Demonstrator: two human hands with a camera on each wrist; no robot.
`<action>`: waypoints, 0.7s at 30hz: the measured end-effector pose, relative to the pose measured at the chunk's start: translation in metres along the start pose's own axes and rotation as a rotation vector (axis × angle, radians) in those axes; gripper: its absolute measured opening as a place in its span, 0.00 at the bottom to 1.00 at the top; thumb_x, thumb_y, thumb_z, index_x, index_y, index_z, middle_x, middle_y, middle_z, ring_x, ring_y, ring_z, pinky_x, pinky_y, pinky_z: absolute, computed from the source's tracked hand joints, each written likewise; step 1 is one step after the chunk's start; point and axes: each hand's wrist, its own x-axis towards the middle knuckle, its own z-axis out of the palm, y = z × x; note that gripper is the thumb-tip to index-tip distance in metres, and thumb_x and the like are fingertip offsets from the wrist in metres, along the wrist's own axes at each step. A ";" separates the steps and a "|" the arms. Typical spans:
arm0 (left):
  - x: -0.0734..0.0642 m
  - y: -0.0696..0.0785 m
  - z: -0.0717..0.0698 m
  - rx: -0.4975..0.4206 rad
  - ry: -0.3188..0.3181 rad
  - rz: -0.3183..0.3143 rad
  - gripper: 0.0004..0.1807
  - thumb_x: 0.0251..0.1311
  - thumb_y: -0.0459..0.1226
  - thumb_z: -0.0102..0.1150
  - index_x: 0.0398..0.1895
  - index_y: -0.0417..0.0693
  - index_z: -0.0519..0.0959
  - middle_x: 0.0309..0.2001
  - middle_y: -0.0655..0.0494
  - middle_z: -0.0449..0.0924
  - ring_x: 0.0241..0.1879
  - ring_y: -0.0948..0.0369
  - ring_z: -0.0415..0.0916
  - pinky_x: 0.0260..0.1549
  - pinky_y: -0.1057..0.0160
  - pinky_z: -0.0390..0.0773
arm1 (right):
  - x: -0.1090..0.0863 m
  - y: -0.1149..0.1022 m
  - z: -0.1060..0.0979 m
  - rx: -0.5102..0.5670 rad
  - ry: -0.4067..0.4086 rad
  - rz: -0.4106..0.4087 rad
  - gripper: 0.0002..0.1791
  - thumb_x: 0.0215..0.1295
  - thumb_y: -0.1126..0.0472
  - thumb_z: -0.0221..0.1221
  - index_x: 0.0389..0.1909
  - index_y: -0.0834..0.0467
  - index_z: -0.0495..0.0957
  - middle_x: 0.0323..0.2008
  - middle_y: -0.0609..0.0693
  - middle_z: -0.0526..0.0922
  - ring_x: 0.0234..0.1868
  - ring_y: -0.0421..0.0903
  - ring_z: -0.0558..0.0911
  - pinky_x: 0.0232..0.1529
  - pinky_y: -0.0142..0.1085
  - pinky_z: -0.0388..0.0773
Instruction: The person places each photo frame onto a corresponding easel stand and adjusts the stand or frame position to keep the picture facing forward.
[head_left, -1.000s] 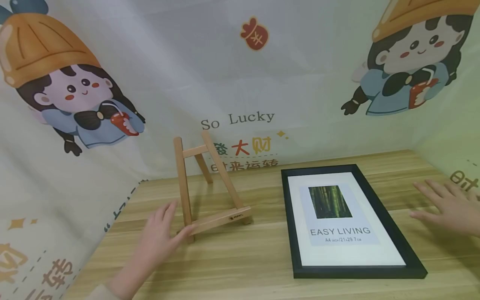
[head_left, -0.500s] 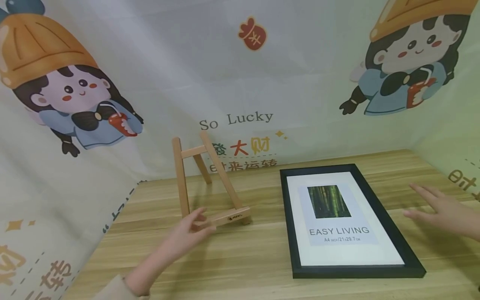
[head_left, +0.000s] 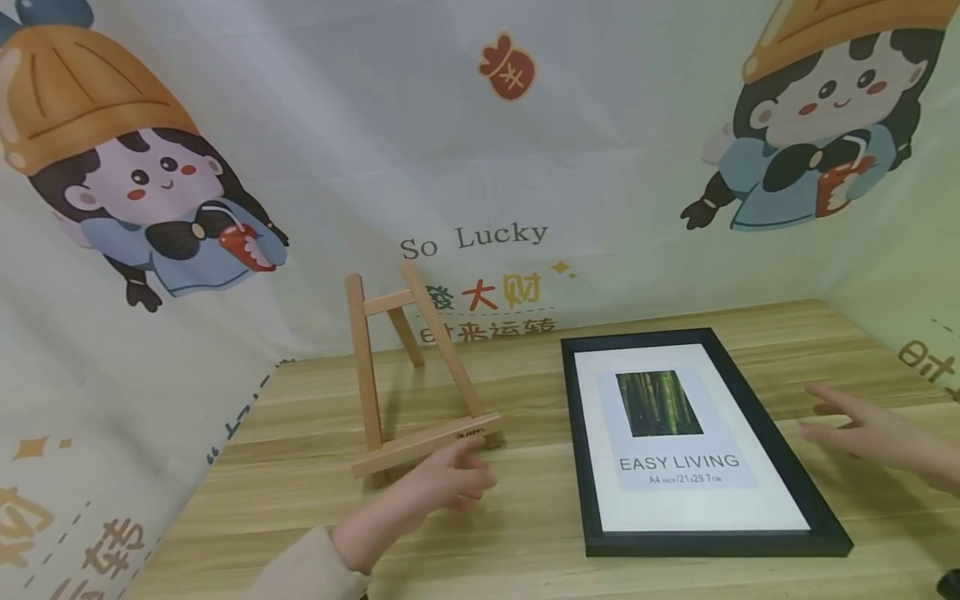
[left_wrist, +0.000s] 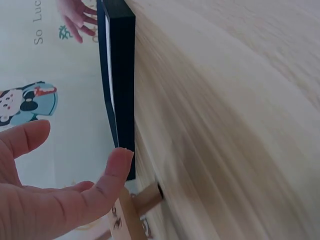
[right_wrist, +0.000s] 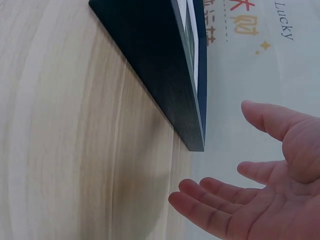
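The left hand (head_left: 442, 483) hung at the lower middle of the head view, just in front of the easel (head_left: 363, 358), near the right end of its ledge (head_left: 397, 454); whether it touched the wood could not be told. In the left wrist view its fingers (left_wrist: 31, 135) were loosely spread, the thumb well apart from the index, with nothing held. The easel stood upright on the table (head_left: 525, 517), left of centre. The picture frame (head_left: 693, 447) lay flat at centre right, black-edged, printed EASY LIVING. At the right edge, beside the picture frame but apart from it, was the right hand (head_left: 870, 433), its fingers (right_wrist: 200, 213) extended and holding nothing. A pale sleeve (head_left: 315, 567) covered the left forearm. A white cloth (head_left: 622, 167) with cartoon figures (head_left: 180, 237) filled the upper part.
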 end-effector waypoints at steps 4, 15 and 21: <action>0.010 0.002 0.011 -0.019 -0.020 -0.007 0.37 0.59 0.36 0.55 0.67 0.33 0.51 0.56 0.36 0.68 0.43 0.51 0.76 0.40 0.55 0.79 | 0.001 0.001 0.001 0.057 -0.027 0.034 0.41 0.69 0.53 0.47 0.63 0.79 0.38 0.55 0.85 0.53 0.48 0.74 0.69 0.38 0.48 0.78; 0.029 0.007 0.034 -0.081 -0.038 -0.036 0.36 0.58 0.33 0.55 0.67 0.33 0.52 0.57 0.35 0.67 0.39 0.52 0.78 0.36 0.59 0.80 | 0.003 0.005 0.005 0.158 -0.081 0.090 0.43 0.69 0.52 0.47 0.63 0.79 0.35 0.54 0.83 0.54 0.48 0.66 0.73 0.39 0.44 0.80; 0.036 0.015 0.046 -0.074 -0.034 -0.057 0.36 0.57 0.33 0.56 0.67 0.36 0.54 0.55 0.38 0.69 0.37 0.54 0.78 0.34 0.59 0.81 | 0.003 0.001 0.009 0.178 -0.089 0.106 0.44 0.68 0.52 0.49 0.63 0.79 0.36 0.54 0.83 0.56 0.47 0.63 0.75 0.39 0.43 0.80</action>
